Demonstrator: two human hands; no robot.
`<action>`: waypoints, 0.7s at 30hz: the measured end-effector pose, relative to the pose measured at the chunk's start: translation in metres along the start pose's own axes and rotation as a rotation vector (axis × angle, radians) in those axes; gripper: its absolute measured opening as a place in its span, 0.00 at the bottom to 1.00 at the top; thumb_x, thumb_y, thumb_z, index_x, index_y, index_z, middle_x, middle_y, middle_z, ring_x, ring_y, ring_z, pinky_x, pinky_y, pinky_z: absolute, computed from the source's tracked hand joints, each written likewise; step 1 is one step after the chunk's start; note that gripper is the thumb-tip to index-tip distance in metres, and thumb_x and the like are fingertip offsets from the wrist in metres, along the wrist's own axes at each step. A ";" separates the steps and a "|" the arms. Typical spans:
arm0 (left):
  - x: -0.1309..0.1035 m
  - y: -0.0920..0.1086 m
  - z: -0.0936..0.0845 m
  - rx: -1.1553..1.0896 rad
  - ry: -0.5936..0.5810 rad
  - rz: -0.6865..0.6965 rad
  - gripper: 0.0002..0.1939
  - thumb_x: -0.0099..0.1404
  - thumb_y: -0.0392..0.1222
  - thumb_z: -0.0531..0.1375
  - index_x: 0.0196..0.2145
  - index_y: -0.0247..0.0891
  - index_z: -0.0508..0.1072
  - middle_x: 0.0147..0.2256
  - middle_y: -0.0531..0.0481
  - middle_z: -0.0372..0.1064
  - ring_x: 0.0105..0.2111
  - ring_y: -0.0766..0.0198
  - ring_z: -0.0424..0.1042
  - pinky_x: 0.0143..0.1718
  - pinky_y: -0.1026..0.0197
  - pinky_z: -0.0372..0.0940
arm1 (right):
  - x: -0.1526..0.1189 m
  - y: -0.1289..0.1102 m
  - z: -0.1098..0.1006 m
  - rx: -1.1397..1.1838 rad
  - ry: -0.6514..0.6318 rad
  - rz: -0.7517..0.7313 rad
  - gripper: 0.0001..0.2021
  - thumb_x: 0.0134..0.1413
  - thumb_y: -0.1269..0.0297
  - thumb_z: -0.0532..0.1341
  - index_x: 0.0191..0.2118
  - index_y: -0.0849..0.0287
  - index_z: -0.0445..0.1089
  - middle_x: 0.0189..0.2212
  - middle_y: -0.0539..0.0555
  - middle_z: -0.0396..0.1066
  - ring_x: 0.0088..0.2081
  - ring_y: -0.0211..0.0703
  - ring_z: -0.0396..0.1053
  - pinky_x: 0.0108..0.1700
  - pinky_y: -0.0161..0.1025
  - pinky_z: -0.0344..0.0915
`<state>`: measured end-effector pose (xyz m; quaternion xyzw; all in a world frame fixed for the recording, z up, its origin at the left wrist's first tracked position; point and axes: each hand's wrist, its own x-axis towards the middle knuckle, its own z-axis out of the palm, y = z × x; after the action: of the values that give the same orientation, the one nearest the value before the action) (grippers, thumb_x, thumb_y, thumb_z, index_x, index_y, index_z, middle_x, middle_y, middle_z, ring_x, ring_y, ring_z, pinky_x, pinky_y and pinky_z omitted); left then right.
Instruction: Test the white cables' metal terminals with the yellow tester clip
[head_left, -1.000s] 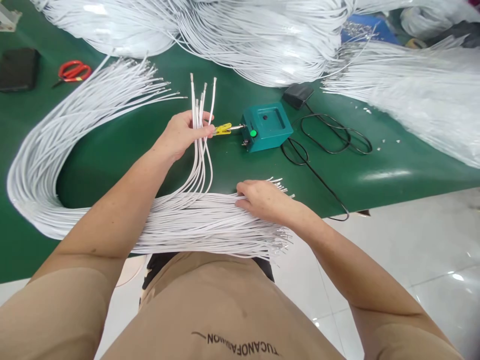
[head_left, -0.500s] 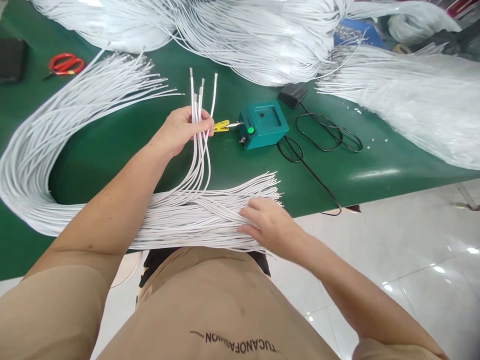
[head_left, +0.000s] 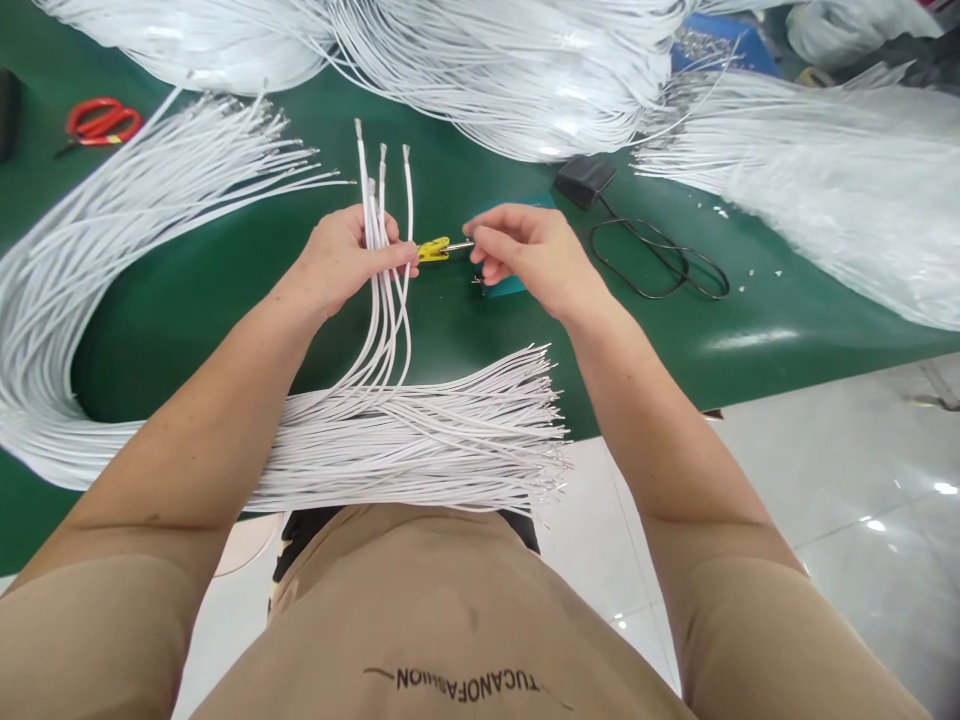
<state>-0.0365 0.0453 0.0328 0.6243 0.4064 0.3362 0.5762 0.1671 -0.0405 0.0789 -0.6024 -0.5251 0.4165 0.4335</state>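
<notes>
My left hand (head_left: 352, 250) is closed around several white wires (head_left: 384, 310) whose stripped ends point up above the fingers. A yellow clip (head_left: 433, 250) on a thin metal shaft (head_left: 459, 245) meets my left fingertips. At the other end of that shaft my right hand (head_left: 517, 245) has its thumb and forefinger pinched together; what lies between them is hidden. Behind the right hand a small teal box (head_left: 506, 287) is mostly covered. The held wires run down to a thick bundle of white wires (head_left: 420, 440) along the table's near edge.
Red-handled scissors (head_left: 103, 122) lie at the left. Large wire bundles (head_left: 510, 70) fill the back, with another in clear plastic (head_left: 825, 180) at the right. A black adapter (head_left: 585, 180) and its looped cable (head_left: 675, 260) lie on the green table (head_left: 750, 340).
My right hand has left the near wire bundle and moved up to the teal box, covering most of it. My left hand still grips the wires. The view has shifted slightly.
</notes>
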 end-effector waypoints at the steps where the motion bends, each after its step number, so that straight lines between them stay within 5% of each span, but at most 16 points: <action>1: 0.000 0.001 0.000 0.005 0.002 0.003 0.18 0.48 0.43 0.72 0.30 0.37 0.68 0.24 0.52 0.71 0.28 0.59 0.75 0.33 0.57 0.67 | 0.007 0.000 0.006 0.039 -0.026 0.020 0.10 0.54 0.59 0.66 0.37 0.60 0.72 0.25 0.47 0.70 0.23 0.31 0.65 0.28 0.31 0.66; 9: -0.004 0.006 0.005 0.013 -0.031 0.003 0.17 0.48 0.39 0.72 0.28 0.37 0.67 0.22 0.56 0.70 0.27 0.59 0.75 0.31 0.58 0.66 | 0.041 -0.001 0.028 0.155 -0.100 0.028 0.12 0.52 0.59 0.68 0.26 0.59 0.67 0.22 0.47 0.67 0.21 0.31 0.62 0.25 0.31 0.65; 15: -0.006 0.006 0.006 0.039 -0.051 0.011 0.16 0.49 0.35 0.71 0.28 0.36 0.65 0.22 0.56 0.69 0.26 0.61 0.75 0.33 0.58 0.67 | 0.047 0.004 0.030 0.222 -0.138 0.036 0.14 0.49 0.57 0.70 0.28 0.58 0.66 0.22 0.46 0.65 0.22 0.31 0.61 0.26 0.30 0.63; 21: -0.002 0.000 0.003 0.050 -0.046 -0.047 0.17 0.48 0.37 0.71 0.27 0.38 0.65 0.23 0.56 0.69 0.28 0.61 0.75 0.36 0.58 0.68 | 0.056 0.010 0.033 0.280 -0.213 -0.040 0.09 0.54 0.65 0.66 0.29 0.61 0.67 0.21 0.44 0.64 0.22 0.28 0.59 0.27 0.30 0.61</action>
<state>-0.0352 0.0420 0.0323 0.6362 0.4159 0.2981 0.5774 0.1442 0.0170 0.0580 -0.4781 -0.5169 0.5383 0.4632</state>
